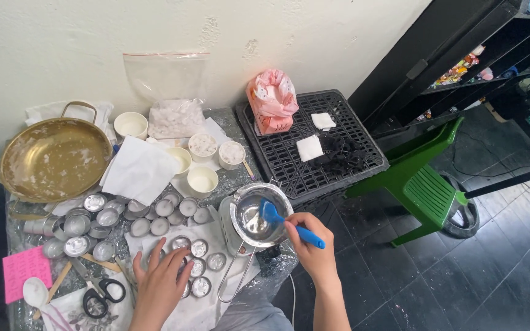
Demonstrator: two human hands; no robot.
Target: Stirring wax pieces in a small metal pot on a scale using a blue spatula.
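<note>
My right hand (311,245) grips a blue silicone spatula (283,222), its head resting inside a small steel melting pot (257,214) with a long wire handle. My left hand (162,281) lies fingers spread on white paper, touching small round metal candle cups (199,267), some filled with white wax. Several more metal cups (108,217) crowd the table to the left.
A wax-smeared brass pan (53,159) sits far left. Paper cups of white wax (202,180) and a clear bag of wax flakes (176,116) stand by the wall. Black scissors (102,297), a pink note, a black crate (314,147) with a pink bag, a green plastic chair (424,187).
</note>
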